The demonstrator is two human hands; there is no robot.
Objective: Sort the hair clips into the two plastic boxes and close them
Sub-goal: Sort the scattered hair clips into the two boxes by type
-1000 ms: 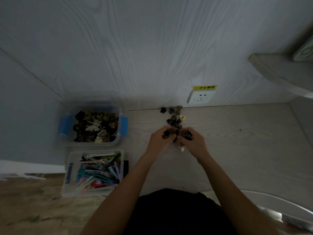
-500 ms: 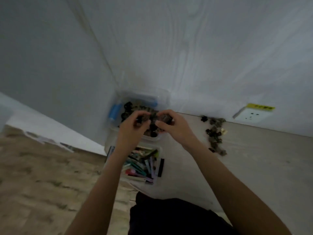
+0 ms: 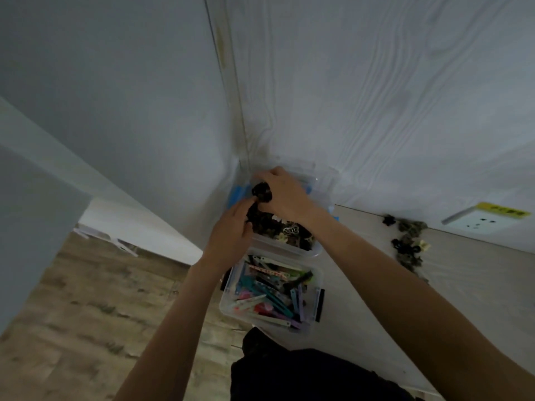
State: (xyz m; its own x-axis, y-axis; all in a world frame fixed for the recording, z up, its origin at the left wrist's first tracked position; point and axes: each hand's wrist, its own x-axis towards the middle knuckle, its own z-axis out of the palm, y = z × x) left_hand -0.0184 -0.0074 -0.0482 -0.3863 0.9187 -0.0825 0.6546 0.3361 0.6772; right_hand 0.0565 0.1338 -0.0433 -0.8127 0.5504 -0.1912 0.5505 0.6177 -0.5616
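Dark claw clips are gripped by the right hand above the far box; the left hand is curled beside it, its grasp unclear. Loose clips are left on the counter.

Head view: worn on the head, faces forward and down.
Range: close above the surface and corner walls.

Dim light; pale wood-grain wall, socket with yellow label, wood-look floor, light desktop.
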